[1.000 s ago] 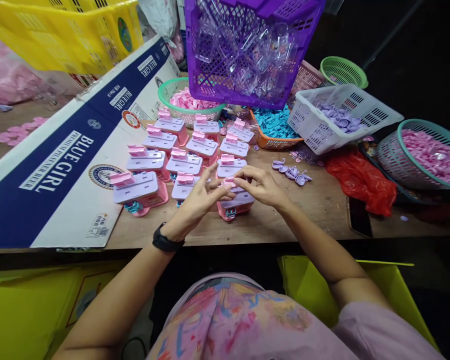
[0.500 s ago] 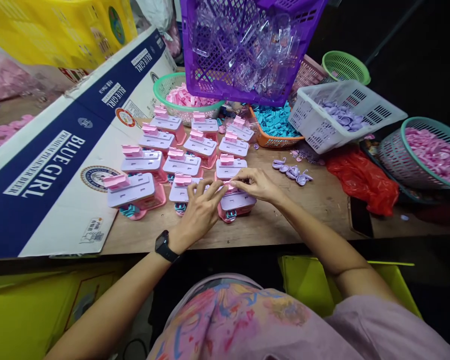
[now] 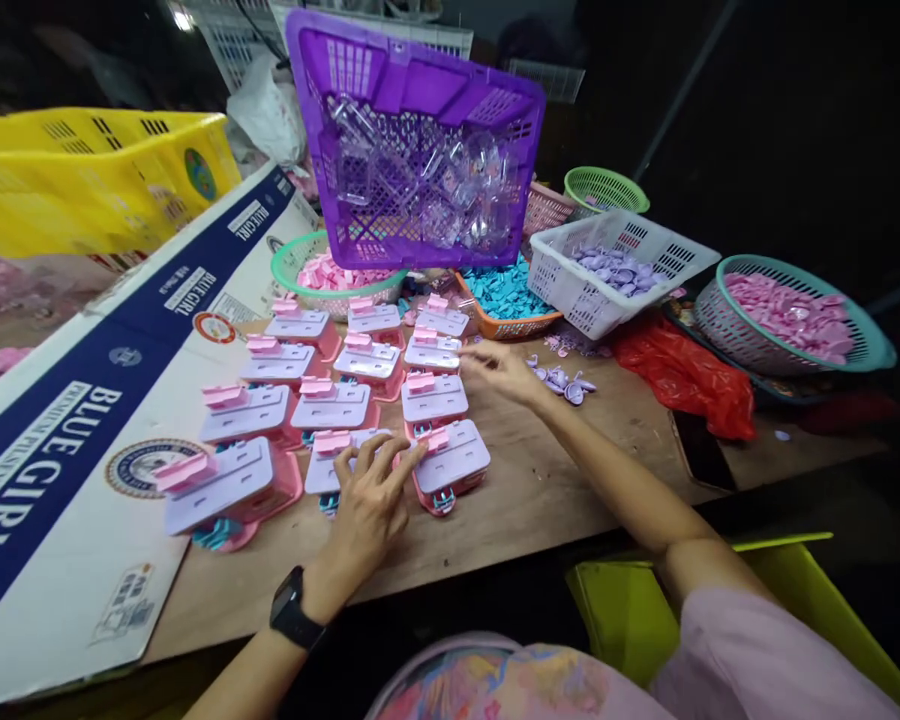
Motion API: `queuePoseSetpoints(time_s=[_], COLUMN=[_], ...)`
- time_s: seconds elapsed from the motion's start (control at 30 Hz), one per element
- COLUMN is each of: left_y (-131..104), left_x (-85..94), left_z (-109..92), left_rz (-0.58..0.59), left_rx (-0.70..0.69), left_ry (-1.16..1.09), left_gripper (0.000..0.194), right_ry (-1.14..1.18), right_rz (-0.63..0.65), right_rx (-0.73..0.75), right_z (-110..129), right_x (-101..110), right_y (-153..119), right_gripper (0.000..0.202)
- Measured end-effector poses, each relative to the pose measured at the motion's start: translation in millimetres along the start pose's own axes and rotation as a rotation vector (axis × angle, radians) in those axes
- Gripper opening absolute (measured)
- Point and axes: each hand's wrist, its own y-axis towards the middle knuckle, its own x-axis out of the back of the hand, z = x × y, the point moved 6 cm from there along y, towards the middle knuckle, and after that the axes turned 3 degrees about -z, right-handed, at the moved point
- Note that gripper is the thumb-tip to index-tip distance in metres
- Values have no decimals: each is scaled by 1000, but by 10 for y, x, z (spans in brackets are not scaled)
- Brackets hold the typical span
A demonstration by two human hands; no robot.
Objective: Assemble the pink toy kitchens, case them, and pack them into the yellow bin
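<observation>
Several small toy boxes with lilac lids and pink bases stand in rows, each with a pink clip piece at the lid's back edge. My left hand point(image 3: 375, 490) rests with fingers apart at the front row, its fingertips by the pink clip point(image 3: 433, 440) of the front right toy box point(image 3: 454, 460). Part of the neighbouring front toy box point(image 3: 322, 468) is hidden behind that hand. My right hand point(image 3: 504, 372) hovers right of the right-hand column, its fingertips smeared by motion. Just beyond it lie loose lilac cup-like pieces point(image 3: 562, 381).
A purple crate point(image 3: 420, 250) of clear plastic parts tilts up at the back. Around it stand a green basket point(image 3: 289, 262) of pink pieces, an orange basket point(image 3: 514, 328) of blue pieces and a white basket point(image 3: 570, 290). A red bag point(image 3: 675, 380) and phone point(image 3: 701, 450) lie right; cardboard point(image 3: 112, 480) lines the left.
My right hand has left the front right toy box and moved forward and to the right. My left hand stays by that box. The view has tilted up and turned right.
</observation>
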Motion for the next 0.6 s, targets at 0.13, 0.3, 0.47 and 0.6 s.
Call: queuePoseSetpoints(time_s=[0.13, 0.3, 0.47, 0.6], left_y=[66, 224, 481, 700], left_x=[25, 172, 364, 366], left_z=[1, 57, 187, 268], left_rz=[-23, -32, -14, -2], left_rx=[-14, -35, -78, -87], left_ry=[-57, -88, -109, -156], left_gripper=[67, 59, 50, 46], right_ry=[-553, -744, -741, -760], right_rz=[-27, 235, 396, 408], right_rx=[-345, -675, -743, -760], right_z=[-823, -1573, -1860, -1908], right_x=[559, 598, 433, 422], right_y=[737, 1184, 1311, 1348], right_gripper=[43, 74, 80, 78])
